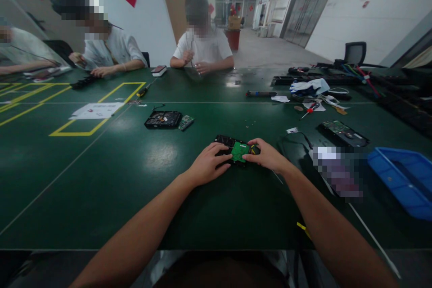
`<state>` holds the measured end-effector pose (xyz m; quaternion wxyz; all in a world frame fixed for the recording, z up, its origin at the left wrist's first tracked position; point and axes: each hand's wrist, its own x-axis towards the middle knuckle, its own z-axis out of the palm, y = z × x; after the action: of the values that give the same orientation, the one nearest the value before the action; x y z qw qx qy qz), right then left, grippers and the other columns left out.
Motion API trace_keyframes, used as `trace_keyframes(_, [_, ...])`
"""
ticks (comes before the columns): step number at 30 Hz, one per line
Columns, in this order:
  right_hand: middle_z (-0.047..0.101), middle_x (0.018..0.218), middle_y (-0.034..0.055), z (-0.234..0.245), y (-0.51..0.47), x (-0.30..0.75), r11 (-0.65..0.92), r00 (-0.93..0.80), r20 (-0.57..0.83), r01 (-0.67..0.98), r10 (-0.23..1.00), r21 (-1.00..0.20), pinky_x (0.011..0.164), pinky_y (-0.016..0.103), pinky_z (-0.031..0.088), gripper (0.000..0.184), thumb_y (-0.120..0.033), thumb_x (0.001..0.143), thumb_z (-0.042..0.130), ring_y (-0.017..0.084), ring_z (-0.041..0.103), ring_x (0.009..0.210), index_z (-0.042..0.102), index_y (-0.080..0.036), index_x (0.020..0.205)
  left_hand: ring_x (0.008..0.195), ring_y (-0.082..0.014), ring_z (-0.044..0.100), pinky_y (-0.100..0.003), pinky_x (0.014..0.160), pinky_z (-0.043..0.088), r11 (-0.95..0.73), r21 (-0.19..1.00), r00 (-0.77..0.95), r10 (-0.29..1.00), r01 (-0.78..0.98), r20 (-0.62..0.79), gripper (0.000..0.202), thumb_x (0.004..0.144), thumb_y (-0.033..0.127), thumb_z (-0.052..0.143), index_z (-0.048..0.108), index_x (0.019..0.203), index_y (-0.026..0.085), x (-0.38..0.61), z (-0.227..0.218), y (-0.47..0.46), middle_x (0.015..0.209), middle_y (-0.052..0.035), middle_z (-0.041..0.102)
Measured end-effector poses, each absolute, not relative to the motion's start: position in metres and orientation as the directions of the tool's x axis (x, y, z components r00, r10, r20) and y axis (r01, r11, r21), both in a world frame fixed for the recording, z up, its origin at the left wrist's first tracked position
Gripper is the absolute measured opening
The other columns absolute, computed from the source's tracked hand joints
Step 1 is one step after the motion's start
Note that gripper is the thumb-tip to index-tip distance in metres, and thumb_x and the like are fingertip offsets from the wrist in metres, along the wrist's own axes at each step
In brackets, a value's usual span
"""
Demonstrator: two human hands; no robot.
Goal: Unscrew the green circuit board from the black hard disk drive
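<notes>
A small black casing (222, 141) lies in front of me on the green table, with a green circuit board (239, 150) on its right part. My left hand (209, 164) grips the casing's left side, fingers bent over its top and thumb at the near edge. With thumb and fingertips, my right hand (265, 156) holds the board's right edge. A yellow-and-black screwdriver handle (255, 149) shows beside the right fingers, and a thin shaft (277, 177) comes out below that wrist. Whether the palm holds the screwdriver is hidden.
An opened black unit (164, 119) and a loose circuit board (186, 122) lie ahead to the left. On the right are another black unit (343, 133), a cabled phone-like slab, a blue tray (401, 180) and a red screwdriver (312, 108). Several people sit across the table.
</notes>
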<state>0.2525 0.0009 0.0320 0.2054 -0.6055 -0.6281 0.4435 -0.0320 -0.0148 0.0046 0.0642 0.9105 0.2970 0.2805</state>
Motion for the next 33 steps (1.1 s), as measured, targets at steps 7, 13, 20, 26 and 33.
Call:
trace_keyframes(7, [0.065,0.133,0.0151,0.0302,-0.0016,0.2544,0.015,-0.280,-0.198,0.611,0.939,-0.791,0.101,0.046,0.051,0.096,-0.049,0.063,0.098,0.031,0.066,0.118,0.051,-0.021,0.142,0.132,-0.0323,0.057,-0.057,0.111,0.053,-0.813,0.303,0.658,0.582,0.498,0.478,0.033,0.101,0.032,0.066,0.074,0.132,0.023,-0.0318,0.0050,-0.0151,0.137,-0.0143,0.064])
trace_keyframes(13, [0.065,0.135,0.0155,0.0289,-0.0017,0.2523,0.064,-0.265,-0.152,0.661,0.952,-0.748,0.104,0.048,0.049,0.087,-0.049,0.066,0.096,0.033,0.062,0.126,0.054,-0.021,0.137,0.143,-0.0315,0.054,-0.058,0.119,0.046,-0.796,0.296,0.659,0.604,0.528,0.448,0.034,0.102,0.033,0.065,0.072,0.133,0.023,-0.0332,0.0002,-0.0140,0.148,-0.0128,0.062])
trace_keyframes(20, [0.065,0.134,0.0146,0.0250,0.0015,0.2541,0.063,-0.260,-0.146,0.653,0.955,-0.755,0.106,0.046,0.048,0.086,-0.049,0.067,0.097,0.032,0.062,0.126,0.055,-0.021,0.137,0.147,-0.0294,0.053,-0.057,0.123,0.042,-0.791,0.316,0.679,0.612,0.525,0.405,0.041,0.102,0.031,0.064,0.066,0.141,0.021,-0.0336,-0.0016,-0.0146,0.152,-0.0137,0.061])
trace_keyframes(26, [0.065,0.133,0.0148,0.0233,0.0030,0.2576,0.037,-0.286,-0.179,0.616,0.941,-0.787,0.102,0.045,0.051,0.094,-0.050,0.068,0.096,0.030,0.067,0.117,0.050,-0.021,0.144,0.146,-0.0295,0.054,-0.058,0.121,0.043,-0.792,0.316,0.678,0.611,0.523,0.409,0.040,0.102,0.031,0.064,0.066,0.141,0.023,-0.0338,-0.0016,-0.0150,0.152,-0.0129,0.061])
trace_keyframes(33, [0.064,0.135,0.0157,0.0254,0.0031,0.2570,-0.001,-0.243,-0.193,0.618,0.951,-0.786,0.107,0.047,0.049,0.086,-0.045,0.069,0.096,0.031,0.065,0.124,0.054,-0.020,0.140,0.145,-0.0298,0.055,-0.058,0.120,0.044,-0.794,0.319,0.675,0.607,0.517,0.420,0.039,0.102,0.029,0.063,0.066,0.141,0.022,-0.0333,-0.0018,-0.0143,0.151,-0.0135,0.062])
